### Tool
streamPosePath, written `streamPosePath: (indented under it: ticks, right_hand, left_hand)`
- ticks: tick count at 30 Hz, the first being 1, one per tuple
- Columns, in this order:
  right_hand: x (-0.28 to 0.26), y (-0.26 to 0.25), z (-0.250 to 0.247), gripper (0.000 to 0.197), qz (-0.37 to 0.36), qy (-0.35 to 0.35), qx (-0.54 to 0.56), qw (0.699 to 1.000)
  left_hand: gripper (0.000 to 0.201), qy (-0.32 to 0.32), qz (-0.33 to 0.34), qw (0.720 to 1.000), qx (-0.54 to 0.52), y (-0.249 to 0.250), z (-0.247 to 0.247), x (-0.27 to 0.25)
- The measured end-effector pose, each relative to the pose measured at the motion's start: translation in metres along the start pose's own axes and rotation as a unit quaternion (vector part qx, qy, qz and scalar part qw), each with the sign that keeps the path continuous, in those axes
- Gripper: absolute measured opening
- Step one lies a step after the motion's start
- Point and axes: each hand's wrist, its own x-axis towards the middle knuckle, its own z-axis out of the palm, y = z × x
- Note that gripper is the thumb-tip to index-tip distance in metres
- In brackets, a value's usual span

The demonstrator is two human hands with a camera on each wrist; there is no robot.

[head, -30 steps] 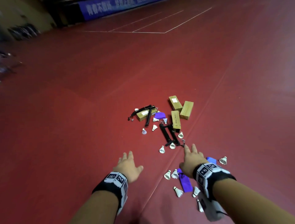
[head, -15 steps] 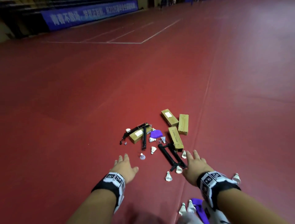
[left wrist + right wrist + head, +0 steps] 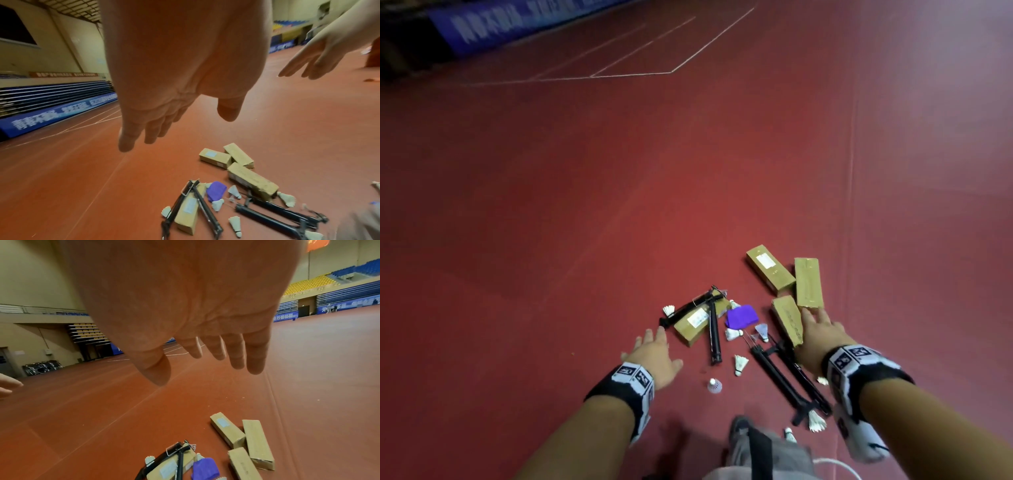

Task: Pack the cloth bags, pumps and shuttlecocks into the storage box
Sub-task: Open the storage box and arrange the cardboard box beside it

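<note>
On the red floor lies a scatter: a purple cloth bag (image 3: 741,316) (image 3: 216,191) (image 3: 204,469), several black pumps (image 3: 714,334) (image 3: 784,380) (image 3: 273,212) and white shuttlecocks (image 3: 740,364) (image 3: 715,386) (image 3: 235,224). My left hand (image 3: 654,353) (image 3: 144,129) hovers open above the floor, left of the pile, holding nothing. My right hand (image 3: 816,329) (image 3: 216,353) is open too, fingers straight, over the near brown carton (image 3: 787,320). No storage box is in view.
Several brown cartons (image 3: 770,270) (image 3: 808,282) (image 3: 697,322) (image 3: 257,443) lie among the items. Open red court floor (image 3: 551,257) stretches all round. A blue banner (image 3: 500,24) and stands line the far wall. My leg and shoe (image 3: 753,445) are at the bottom.
Over the last second the pile has come closer in view as I moved forward; both hands have reached further out over it. The purple bags and shuttlecocks near my feet have left the view.
</note>
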Motion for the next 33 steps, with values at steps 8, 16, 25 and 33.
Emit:
streamPosePath:
  ticks: [8,16,25,33]
  right_hand:
    - [0.139,-0.088,-0.04,0.073,-0.042,-0.049,-0.012,0.998]
    - [0.286,-0.099,-0.006,0.08,0.069,-0.09,0.014,0.993]
    - [0.531,0.008,0.237,0.101,0.24,-0.14,-0.021,0.96]
    - [0.639,0.165,0.387,0.125,0.318,-0.049,-0.062,0.945]
  left_hand:
    - [0.09,-0.022,-0.032,0.999,-0.008,-0.01,-0.094,0.146]
    - [0.055,-0.091,0.012,0.996,0.009,0.037,-0.076,0.359]
    - [0.116,-0.162,-0.023,0.982,0.097,0.022,0.199,0.686]
    - [0.136,-0.03,-0.052,0.986,0.158,-0.009,0.37,0.78]
